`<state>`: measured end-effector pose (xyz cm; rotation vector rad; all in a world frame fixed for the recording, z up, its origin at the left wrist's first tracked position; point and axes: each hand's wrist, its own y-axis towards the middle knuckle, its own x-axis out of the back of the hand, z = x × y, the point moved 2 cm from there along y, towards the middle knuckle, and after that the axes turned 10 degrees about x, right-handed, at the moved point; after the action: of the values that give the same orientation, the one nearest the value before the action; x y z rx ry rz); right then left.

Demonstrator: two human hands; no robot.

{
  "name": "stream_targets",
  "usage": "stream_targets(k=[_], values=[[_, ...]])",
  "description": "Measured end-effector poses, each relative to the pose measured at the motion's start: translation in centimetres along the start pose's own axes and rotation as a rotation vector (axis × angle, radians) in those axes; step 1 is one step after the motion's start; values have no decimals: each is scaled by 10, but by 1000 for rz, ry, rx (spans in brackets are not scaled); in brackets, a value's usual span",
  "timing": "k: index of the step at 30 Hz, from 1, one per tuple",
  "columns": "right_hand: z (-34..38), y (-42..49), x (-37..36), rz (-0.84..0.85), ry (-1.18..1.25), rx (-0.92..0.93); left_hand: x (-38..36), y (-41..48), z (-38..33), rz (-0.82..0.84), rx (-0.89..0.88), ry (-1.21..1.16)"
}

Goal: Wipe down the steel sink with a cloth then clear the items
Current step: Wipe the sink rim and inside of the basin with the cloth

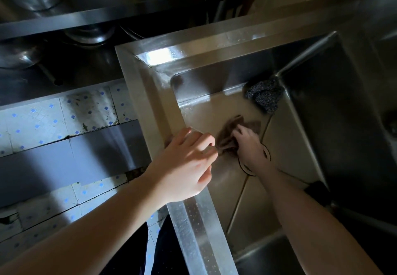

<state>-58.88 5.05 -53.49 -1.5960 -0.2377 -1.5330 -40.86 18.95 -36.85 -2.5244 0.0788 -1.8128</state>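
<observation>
The steel sink (150, 85) fills the middle and right of the head view, its basin floor lit and wet. My right hand (250, 145) is down in the basin and grips a crumpled brown cloth (228, 136), pressing it onto the floor just left of the drain (247, 168). My left hand (187, 165) rests on the sink's left rim with relaxed fingers hanging over the inner edge, holding nothing. A dark steel-wool scrubber (263, 96) lies in the basin's far corner.
A steel pipe (307, 55) slants down to the scrubber. A black-tipped handle (318, 193) pokes in at the right wall. Pots and a bowl sit on dark shelves (86, 17) to the far left. Tiled floor (43, 120) shows left of the sink.
</observation>
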Motion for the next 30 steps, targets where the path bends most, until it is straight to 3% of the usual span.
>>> stream_targets(k=[3, 5, 7, 9, 16, 21, 23, 27, 30], values=[[37, -17, -21, 127, -38, 220, -1, 0, 0, -17, -8, 3], [69, -31, -28, 64, 2, 388, -1, -1, 0, -24, -9, 1], [87, -42, -35, -2, 68, 445, -1, -1, 0, -32, -12, -6], [87, -55, -48, 58, 43, 470, -1, -1, 0, -29, -15, -9], [35, -137, -75, 334, -45, 470, 0, -1, 0, -15, -3, -17], [-3, -166, -75, 252, -24, 45, 0, 0, -1, -14, 3, -25], [-5, -165, -71, 203, 49, -24, 0, -2, -2, -28, -6, -35], [16, -159, -71, 220, 146, 41, 5, -4, -6, -122, -69, -14], [45, -159, -86, 314, 42, 328, 7, -10, -12, -183, -88, 109]])
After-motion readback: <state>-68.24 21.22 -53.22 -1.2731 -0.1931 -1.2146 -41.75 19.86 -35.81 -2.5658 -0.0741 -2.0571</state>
